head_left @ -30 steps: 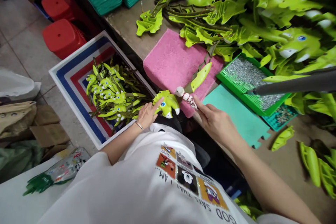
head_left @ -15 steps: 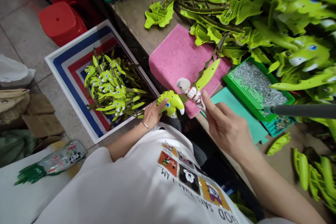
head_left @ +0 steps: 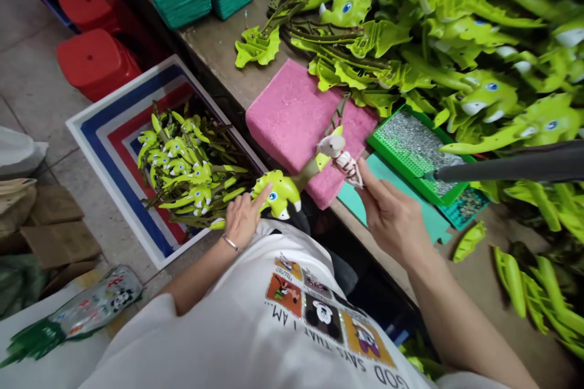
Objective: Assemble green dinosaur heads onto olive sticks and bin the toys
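A: What do we log for the hands?

B: Our left hand (head_left: 241,222) lies on a green toy dinosaur (head_left: 276,194), which sits between the striped box (head_left: 103,158) and a pink foam pad (head_left: 296,127). The fingers are part-spread, the forefinger along its head; we cannot tell whether it grips. The right hand (head_left: 391,216) is nearly closed, thumb and forefinger pinching a white-and-red piece (head_left: 344,163) at the pad's edge.

A: Risks?

B: We judge the thin green stem (head_left: 306,175) running from toy to piece the weak spot: a hard twist could bend or snap it. A loose pinch could drop the piece off the bench edge. Knocking the grey rod (head_left: 511,170) could spill the green tray of beads (head_left: 401,167).

A: Writing?

B: We read "GOD SAYS THAT I AM" on the white T-shirt (head_left: 205,340), upside down from this view. No brand is legible.
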`<action>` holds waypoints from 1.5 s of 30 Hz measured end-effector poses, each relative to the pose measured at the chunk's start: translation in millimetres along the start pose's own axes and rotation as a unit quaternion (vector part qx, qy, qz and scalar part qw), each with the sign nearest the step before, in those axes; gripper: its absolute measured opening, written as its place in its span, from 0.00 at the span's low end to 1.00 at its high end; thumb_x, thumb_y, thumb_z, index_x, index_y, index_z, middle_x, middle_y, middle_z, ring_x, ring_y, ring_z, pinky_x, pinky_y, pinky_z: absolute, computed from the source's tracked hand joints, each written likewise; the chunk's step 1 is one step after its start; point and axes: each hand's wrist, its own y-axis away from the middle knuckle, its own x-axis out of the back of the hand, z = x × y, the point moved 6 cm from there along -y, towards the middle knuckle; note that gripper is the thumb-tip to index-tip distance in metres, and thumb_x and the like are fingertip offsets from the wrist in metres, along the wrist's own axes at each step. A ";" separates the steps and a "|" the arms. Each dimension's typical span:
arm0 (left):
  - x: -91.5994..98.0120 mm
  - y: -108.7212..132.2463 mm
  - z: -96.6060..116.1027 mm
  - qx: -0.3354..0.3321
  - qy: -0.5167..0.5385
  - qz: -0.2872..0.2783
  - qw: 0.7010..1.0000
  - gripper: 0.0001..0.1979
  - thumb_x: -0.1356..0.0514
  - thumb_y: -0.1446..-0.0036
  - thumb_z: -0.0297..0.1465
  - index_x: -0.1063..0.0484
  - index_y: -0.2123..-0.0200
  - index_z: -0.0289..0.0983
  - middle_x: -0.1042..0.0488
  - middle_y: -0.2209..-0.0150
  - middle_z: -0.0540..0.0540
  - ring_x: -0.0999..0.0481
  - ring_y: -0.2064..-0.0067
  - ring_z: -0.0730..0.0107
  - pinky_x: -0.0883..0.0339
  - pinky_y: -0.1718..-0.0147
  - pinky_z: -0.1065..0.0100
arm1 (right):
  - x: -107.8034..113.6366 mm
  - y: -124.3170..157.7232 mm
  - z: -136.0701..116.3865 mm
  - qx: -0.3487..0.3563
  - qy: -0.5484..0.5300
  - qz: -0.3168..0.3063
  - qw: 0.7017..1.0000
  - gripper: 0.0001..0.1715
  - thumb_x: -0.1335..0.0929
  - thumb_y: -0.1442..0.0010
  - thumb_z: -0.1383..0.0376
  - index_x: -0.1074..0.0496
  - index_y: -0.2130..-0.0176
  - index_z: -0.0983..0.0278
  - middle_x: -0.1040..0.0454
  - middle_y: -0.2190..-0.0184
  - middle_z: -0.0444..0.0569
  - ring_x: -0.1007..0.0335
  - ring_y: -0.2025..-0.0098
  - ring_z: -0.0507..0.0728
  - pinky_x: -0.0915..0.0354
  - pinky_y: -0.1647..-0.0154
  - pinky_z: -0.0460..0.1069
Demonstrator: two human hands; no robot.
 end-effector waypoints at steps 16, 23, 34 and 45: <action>18.1 12.0 -31.2 0.001 -0.048 -0.006 0.999 0.38 0.44 0.41 0.24 0.48 0.28 0.45 0.29 0.64 0.44 0.27 0.61 0.56 0.33 0.59 0.62 | -27.4 -9.4 35.4 -0.081 -0.038 0.101 0.991 0.34 0.45 0.29 0.56 0.43 0.30 0.65 0.25 0.68 0.53 0.29 0.68 0.59 0.33 0.64 0.51; -7.2 -6.4 -56.8 -0.034 0.221 -0.062 0.973 0.43 0.45 0.47 0.23 0.51 0.27 0.41 0.26 0.42 0.40 0.25 0.44 0.55 0.32 0.43 0.57 | -58.8 -35.9 72.0 -0.145 -0.055 0.012 0.988 0.31 0.42 0.31 0.56 0.37 0.33 0.61 0.20 0.62 0.57 0.23 0.63 0.64 0.30 0.59 0.55; -32.7 -15.3 -71.2 -0.001 0.393 -0.114 0.913 0.43 0.40 0.45 0.37 0.50 0.28 0.37 0.34 0.34 0.39 0.35 0.33 0.54 0.42 0.34 0.56 | -28.0 -11.5 72.2 -0.148 -0.168 0.086 0.971 0.32 0.40 0.31 0.55 0.37 0.33 0.65 0.18 0.60 0.55 0.20 0.59 0.61 0.27 0.54 0.54; 37.2 -8.1 -67.9 -0.060 -0.062 -0.008 0.996 0.36 0.44 0.43 0.26 0.42 0.30 0.39 0.27 0.64 0.42 0.25 0.60 0.53 0.30 0.59 0.59 | -43.9 -30.6 46.8 -0.090 -0.118 0.113 0.982 0.32 0.46 0.28 0.55 0.43 0.30 0.60 0.22 0.62 0.54 0.23 0.61 0.60 0.28 0.55 0.54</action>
